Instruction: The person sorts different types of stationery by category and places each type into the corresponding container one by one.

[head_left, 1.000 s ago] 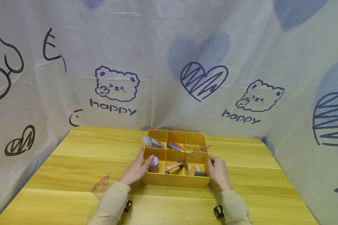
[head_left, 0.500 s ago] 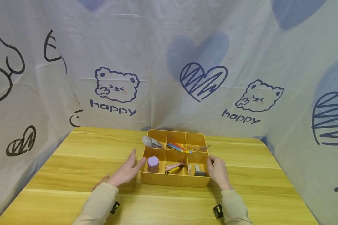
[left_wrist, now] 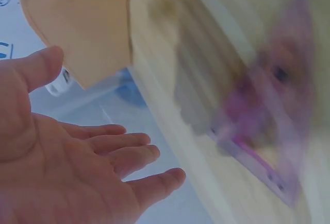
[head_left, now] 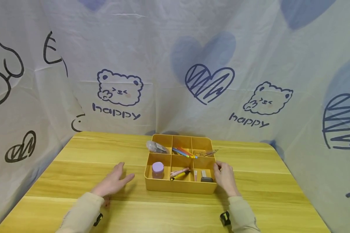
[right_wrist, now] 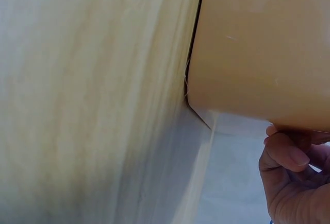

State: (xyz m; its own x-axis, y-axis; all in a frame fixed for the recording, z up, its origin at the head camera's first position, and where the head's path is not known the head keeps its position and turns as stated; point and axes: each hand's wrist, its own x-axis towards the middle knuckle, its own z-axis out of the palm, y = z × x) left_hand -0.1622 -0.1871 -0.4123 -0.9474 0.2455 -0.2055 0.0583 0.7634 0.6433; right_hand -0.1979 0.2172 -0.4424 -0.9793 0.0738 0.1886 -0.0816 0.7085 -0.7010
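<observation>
A yellow box (head_left: 180,186) with several compartments stands on the table. My right hand (head_left: 226,176) grips the top of its right wall, thumb and curled fingers at the edge in the right wrist view. My left hand (head_left: 112,183) is spread open left of the box, apart from it and holding nothing. Beneath it lies a pinkish see-through set square (left_wrist: 299,100), mostly hidden in the head view. Inside the box are a lilac-lidded jar (head_left: 157,170), coloured pens (head_left: 184,152), a yellow-and-black pen (head_left: 179,175) and a dark grey block (head_left: 207,179).
A clear-wrapped grey item (head_left: 157,147) leans over the box's back left wall. Thin pointed pieces (head_left: 211,153) stick out at the back right. The wooden table (head_left: 169,215) ends at a patterned cloth (head_left: 169,113) close behind the box.
My left hand has let go of the box's left side and moved left and toward me, over the set square. The right hand and the box have stayed in place.
</observation>
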